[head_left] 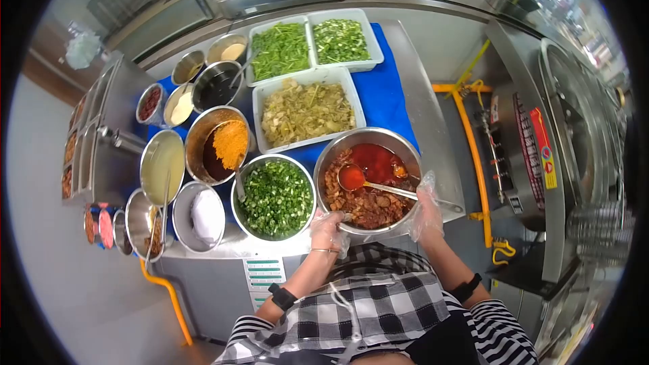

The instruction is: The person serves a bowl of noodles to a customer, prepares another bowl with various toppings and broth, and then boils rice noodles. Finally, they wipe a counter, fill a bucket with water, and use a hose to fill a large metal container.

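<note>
Both my hands wear clear plastic gloves and are at a steel bowl [323, 157] on the front edge of the table. My left hand [329, 231] grips its near-left rim. At its right side, my right hand [426, 209] holds the wall, fingers pointing up along the outside. The bowl contains chopped brown meat [368, 208] and red oil [378, 159]. A ladle [385, 189] rests in it, its cup full of red oil and its handle crossing the rim beside my right hand. Left of the bowl stands a steel pot of chopped scallions [277, 196].
White tubs hold pickled greens [307, 111], chopped herbs [278, 51] and scallions [341, 39]. Several steel pots, one with an orange-filled strainer [230, 143], crowd the left side. A yellow gas pipe [470, 155] and a stove [541, 142] stand to the right.
</note>
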Available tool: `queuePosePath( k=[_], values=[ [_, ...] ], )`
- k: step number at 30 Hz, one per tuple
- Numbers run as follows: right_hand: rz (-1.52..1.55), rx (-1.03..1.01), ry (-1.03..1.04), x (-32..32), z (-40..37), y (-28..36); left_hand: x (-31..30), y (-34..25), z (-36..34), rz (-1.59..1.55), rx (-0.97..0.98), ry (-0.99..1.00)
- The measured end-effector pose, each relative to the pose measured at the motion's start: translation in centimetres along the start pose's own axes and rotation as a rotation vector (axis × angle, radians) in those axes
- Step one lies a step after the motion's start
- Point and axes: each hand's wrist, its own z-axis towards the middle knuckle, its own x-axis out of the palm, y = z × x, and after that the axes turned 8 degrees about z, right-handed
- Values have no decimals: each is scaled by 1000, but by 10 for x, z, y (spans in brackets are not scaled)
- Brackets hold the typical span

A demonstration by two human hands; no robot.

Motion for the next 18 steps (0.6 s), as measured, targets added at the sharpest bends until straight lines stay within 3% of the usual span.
queuePosePath(
  k=[2, 5, 7, 9, 11, 14, 18],
  values=[
    [-26, 64, -63, 5, -3, 16, 6, -1, -1, 9, 53, -35],
    [-254, -24, -19, 28, -16, 50, 24, -20, -15, -8, 144, -15],
    [-344, 35, 48, 55, -34, 83, 27, -36, -17, 19, 172, -95],
    [-369, -413, 399, 74, -39, 94, 35, -66, -28, -32, 239, 2],
    [-362, -662, 530, 91, -37, 100, 46, -102, -48, -26, 309, -13],
    [-364, -215, 900, 109, -44, 134, 35, -150, -66, 6, 420, -46],
    [-249, -149, 1110, 179, -51, 129, 14, -217, -87, 148, 506, -155]
  ],
)
